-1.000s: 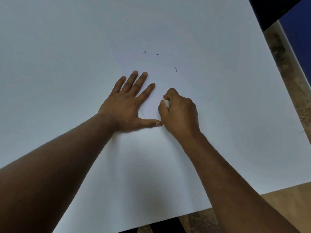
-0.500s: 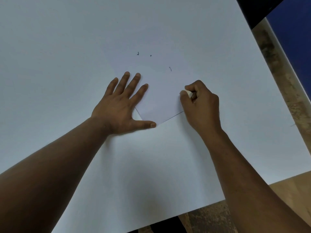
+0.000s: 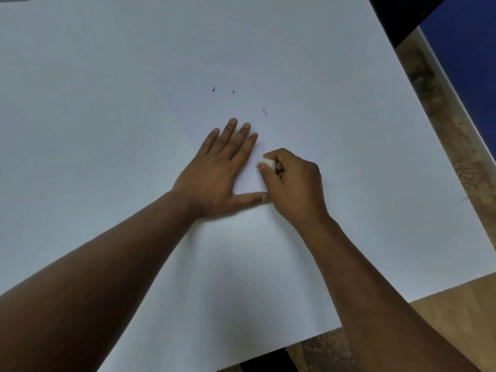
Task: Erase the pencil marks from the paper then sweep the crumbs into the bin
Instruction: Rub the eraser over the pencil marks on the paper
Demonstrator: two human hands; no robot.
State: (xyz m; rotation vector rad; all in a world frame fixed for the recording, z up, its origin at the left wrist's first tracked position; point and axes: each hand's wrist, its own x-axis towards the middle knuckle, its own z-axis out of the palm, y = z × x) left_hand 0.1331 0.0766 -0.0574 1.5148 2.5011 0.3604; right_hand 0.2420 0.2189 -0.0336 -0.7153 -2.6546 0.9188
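Both forearms reach in from the near edge and meet close to the middle of the white table point(image 3: 107, 130). The left hand point(image 3: 217, 173) lies flat, palm down, its 4 fingers straight and spread toward the far side, the thumb stretched out to the right until its tip touches the right hand point(image 3: 292, 183). The right hand is curled into a loose fist, knuckles up, pinching a small white eraser point(image 3: 266, 162) between thumb and fingers; the eraser's end sits down on the sheet just beside the left index finger.

The paper point(image 3: 241, 103) is a pale, faintly lilac sheet lying under both hands, barely distinct from the tabletop, with 1 thin edge line showing right of the right hand. Beyond the fingertips lie 3 tiny dark crumbs point(image 3: 213, 89), well apart from each other.
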